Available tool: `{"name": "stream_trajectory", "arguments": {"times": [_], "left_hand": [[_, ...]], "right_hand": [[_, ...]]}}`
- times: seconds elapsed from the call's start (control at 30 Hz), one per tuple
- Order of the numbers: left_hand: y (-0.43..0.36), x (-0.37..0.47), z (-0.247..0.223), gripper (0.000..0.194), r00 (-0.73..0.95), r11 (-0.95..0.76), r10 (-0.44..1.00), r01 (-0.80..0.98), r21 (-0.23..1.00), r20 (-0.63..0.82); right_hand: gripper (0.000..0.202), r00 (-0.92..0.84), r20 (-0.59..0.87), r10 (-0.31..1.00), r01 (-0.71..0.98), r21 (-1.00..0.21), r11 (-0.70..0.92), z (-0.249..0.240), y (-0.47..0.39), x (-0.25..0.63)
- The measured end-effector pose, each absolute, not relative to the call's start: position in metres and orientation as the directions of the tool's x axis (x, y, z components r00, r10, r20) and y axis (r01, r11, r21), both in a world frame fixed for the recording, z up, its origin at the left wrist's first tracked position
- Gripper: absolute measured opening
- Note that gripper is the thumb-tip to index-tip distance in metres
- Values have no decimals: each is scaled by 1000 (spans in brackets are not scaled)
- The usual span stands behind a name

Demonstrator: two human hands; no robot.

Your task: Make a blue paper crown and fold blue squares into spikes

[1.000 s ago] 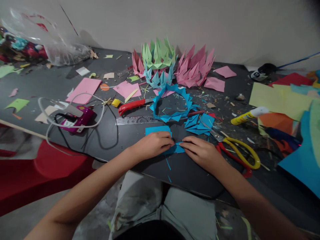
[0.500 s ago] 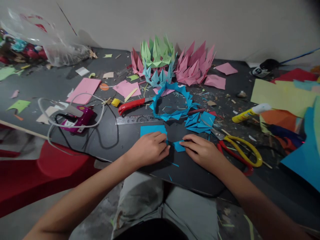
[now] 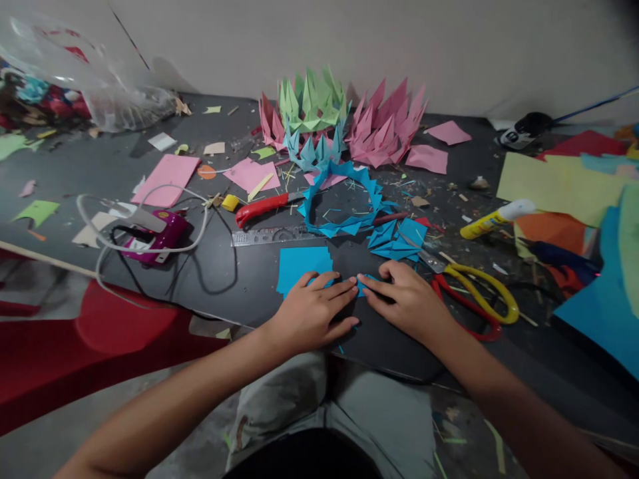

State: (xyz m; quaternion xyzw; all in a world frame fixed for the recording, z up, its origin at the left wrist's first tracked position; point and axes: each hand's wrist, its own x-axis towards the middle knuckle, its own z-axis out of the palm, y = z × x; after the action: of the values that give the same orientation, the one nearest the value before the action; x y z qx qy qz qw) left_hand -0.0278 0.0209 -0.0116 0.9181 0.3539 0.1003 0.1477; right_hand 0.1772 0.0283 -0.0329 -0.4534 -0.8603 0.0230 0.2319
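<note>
A small folded blue paper (image 3: 367, 290) lies on the dark table at the front, partly covered by fingers. My left hand (image 3: 319, 307) rests flat with its fingers spread, their tips touching the paper's left side. My right hand (image 3: 407, 298) presses the paper's right side with bent fingers. Left of it lies a stack of blue sheets (image 3: 302, 266), its lower right corner under my left fingers. A blue zigzag paper ring (image 3: 344, 229) stands beyond the hands, with folded blue pieces (image 3: 397, 239) to its right.
Yellow-and-red scissors (image 3: 482, 286) lie right of my right hand. A ruler (image 3: 264, 236) and a red cutter (image 3: 262, 209) are beyond the stack. Further back stand green (image 3: 312, 106) and pink paper crowns (image 3: 387, 133). A glue stick (image 3: 494, 219) is at right, a purple device (image 3: 157, 239) at left.
My left hand has moved right and spread its fingers onto the small blue paper. My right hand's fingers have shifted slightly over it. The view has moved a little.
</note>
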Motion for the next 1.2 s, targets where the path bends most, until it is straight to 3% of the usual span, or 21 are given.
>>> {"name": "stream_trajectory", "arguments": {"times": [0.2,0.33,0.53,0.67,0.77,1.0,1.2], "left_hand": [[29,-26,-9,31,689,-638,724,658,400,22],[40,-21,-13,27,686,-629,724,619,469,65],[51,-10,-19,25,708,-703,681,564,433,185],[58,-11,-18,25,734,-726,651,528,441,193],[66,-15,-18,17,752,-730,633,502,464,182],[73,-19,-20,15,748,-695,648,504,512,143],[77,-18,-22,16,758,-686,637,476,551,139]], "right_hand": [[24,-395,386,834,773,-350,528,-34,31,182],[30,-443,384,810,694,-424,581,-31,33,188],[14,-618,459,638,551,-325,768,-24,33,186],[20,-659,449,603,557,-247,793,-24,35,188],[22,-676,391,624,570,-258,780,-24,37,193],[17,-594,269,758,598,-483,640,-20,39,191],[9,-421,106,901,606,-706,367,-18,43,184]]}}
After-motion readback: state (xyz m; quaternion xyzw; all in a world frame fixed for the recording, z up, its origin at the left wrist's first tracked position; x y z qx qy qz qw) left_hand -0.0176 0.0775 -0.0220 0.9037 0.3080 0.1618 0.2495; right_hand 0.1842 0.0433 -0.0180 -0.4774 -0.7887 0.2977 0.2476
